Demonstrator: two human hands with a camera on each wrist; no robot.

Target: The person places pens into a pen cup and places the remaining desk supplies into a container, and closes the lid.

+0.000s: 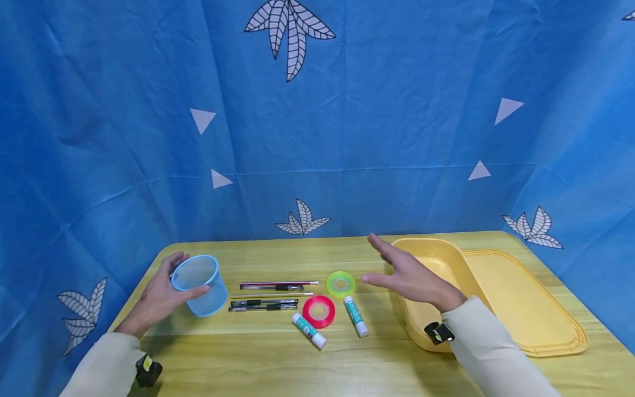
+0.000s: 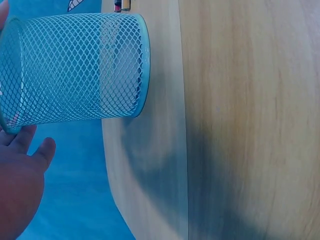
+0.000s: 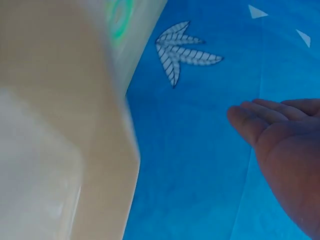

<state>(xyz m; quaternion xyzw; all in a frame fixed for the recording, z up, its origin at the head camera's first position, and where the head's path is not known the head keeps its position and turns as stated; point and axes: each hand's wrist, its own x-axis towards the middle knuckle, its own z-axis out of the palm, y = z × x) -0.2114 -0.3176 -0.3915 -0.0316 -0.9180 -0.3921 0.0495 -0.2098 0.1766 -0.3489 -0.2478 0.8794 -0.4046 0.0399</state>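
Observation:
My left hand point(image 1: 161, 292) grips a light blue mesh pen cup point(image 1: 210, 295) by its rim, thumb across the front and fingers around the far side. In the left wrist view the cup point(image 2: 75, 70) has its base close to the tabletop. My right hand point(image 1: 419, 275) hovers over the left side of a yellow plastic box point(image 1: 413, 328), fingers extended and holding nothing. That palm point(image 3: 290, 150) also shows in the right wrist view, beside the blurred box wall point(image 3: 107, 190).
Between the hands lie several pens point(image 1: 263, 302) and pencils point(image 1: 273, 295), green tape point(image 1: 331, 284), red tape point(image 1: 308, 311) and two glue sticks point(image 1: 308, 331). A yellow lid point(image 1: 531, 303) lies right of the box. Blue cloth point(image 1: 347, 127) hangs behind the table.

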